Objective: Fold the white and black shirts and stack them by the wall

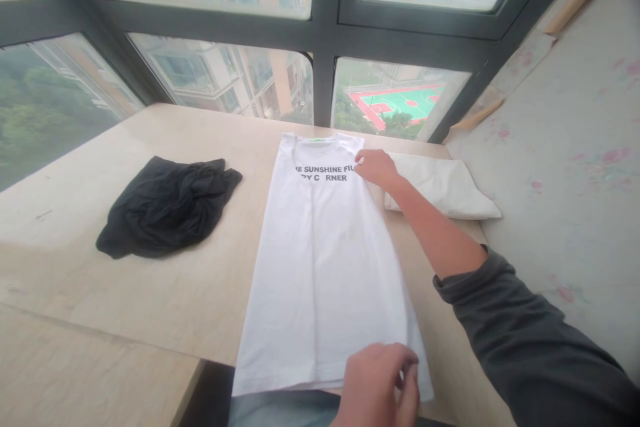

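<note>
A white T-shirt (330, 267) with black lettering lies lengthwise on the pale ledge, its collar toward the window and its hem toward me. The shirt is narrow, and the print is cut off at both sides. A crease runs down its middle. At the upper right edge, my right hand (377, 168) pinches the fabric near the end of the lettering. My left hand (380, 383) is over the lower right hem, thumb and fingers closed on the cloth near the corner. The hand covers part of the hem.
A crumpled black garment (170, 207) lies on the ledge (250, 227) to the left. Right of the shirt is a folded white cloth item (440, 187), near the flowered wall (565, 213). Dark window frames (324, 47) border the far side.
</note>
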A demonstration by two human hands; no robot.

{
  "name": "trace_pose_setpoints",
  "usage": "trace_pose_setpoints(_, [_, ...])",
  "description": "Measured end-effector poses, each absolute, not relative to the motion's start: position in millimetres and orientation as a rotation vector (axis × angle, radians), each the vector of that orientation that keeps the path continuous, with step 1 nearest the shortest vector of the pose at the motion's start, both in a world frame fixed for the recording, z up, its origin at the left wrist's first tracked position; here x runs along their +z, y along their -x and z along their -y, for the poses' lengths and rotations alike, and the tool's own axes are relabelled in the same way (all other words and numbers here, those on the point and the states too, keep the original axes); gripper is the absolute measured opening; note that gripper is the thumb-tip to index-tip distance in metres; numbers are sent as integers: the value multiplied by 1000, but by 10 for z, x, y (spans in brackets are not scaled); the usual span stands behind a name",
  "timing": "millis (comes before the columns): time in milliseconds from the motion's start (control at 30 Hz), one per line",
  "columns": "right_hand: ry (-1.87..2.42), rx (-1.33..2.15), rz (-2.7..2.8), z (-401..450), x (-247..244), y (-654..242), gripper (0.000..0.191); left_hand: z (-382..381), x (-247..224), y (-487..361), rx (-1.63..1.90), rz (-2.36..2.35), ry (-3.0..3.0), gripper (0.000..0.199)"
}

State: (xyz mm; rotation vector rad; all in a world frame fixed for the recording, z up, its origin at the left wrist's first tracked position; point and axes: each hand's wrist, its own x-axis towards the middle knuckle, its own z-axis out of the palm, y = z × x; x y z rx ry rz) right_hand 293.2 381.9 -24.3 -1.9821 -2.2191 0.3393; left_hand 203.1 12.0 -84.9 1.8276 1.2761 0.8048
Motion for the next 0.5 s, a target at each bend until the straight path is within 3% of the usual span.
trace_pose_setpoints(100, [1870,409,2262,-3806,-375,-2486,34,52,-925,-1585,802,-1451,-1884,18])
trace_pose_setpoints(267, [1747,566,2362,-3689,-851,-2051,37,117,-1053,-989,446,-1660,-2004,22])
trace_pose_setpoints(500, [1701,613,2386,-3689,-1055,-2207,46,101,-1167,-1109,359,-1637,-2155,20])
